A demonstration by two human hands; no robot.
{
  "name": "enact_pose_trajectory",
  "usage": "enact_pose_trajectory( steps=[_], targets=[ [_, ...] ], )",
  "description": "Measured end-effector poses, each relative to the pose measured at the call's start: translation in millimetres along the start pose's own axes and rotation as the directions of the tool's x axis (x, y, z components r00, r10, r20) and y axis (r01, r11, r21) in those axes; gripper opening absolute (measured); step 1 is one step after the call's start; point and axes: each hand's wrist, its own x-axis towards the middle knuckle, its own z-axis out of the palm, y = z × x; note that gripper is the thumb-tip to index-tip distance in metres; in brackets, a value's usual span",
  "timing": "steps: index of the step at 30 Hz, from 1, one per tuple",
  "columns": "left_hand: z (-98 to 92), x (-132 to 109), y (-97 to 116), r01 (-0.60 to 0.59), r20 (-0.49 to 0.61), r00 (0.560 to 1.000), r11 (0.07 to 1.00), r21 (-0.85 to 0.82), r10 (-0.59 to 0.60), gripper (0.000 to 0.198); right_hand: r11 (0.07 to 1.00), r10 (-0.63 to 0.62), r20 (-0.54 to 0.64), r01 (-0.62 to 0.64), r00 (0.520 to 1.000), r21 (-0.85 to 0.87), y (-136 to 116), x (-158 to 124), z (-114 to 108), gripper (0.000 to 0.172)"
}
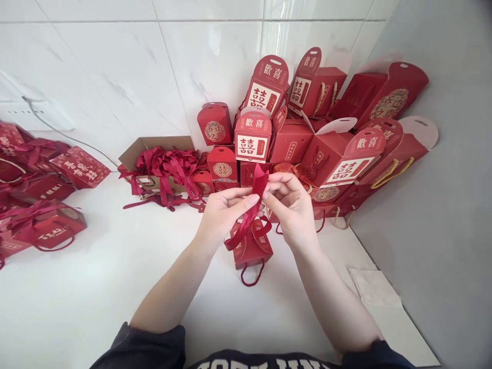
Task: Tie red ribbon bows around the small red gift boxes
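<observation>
Above a small red gift box [251, 251] in the middle of the table, both my hands pinch a dark red satin ribbon [251, 210]. My left hand [227, 210] has its thumb pressed on the ribbon, fingers behind it. Close beside it, my right hand [290, 205] holds the ribbon near its upper end between thumb and fingers; the exact grip is partly hidden. The ribbon hangs in a loop down over the top of the box. A cord handle [252, 283] sticks out from the box's near side.
A cardboard box [156, 143] of tangled ribbons [169, 166] stands at the back left. Many red gift boxes [292, 141] are stacked against the tiled wall. Ribbon-tied boxes [49, 225] lie at far left. A folded white tissue [374, 287] rests at the right edge.
</observation>
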Motion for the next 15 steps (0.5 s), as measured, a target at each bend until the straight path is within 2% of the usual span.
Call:
enact_pose_trajectory(
  steps=[11,15],
  targets=[
    [-2.9,1.0,-4.3,-0.050,-0.055,0.997,0.999,0.001,0.050,0.024,0.998,0.020,-0.009,-0.020,1.000,-0.056,-0.1,-3.6,-1.0,0.021],
    [-0.3,-0.7,-2.0,-0.061,-0.067,0.996,0.998,0.001,0.061,0.024,0.997,0.013,-0.028,-0.015,1.000,-0.075,2.4,-4.6,0.1,0.021]
  ],
)
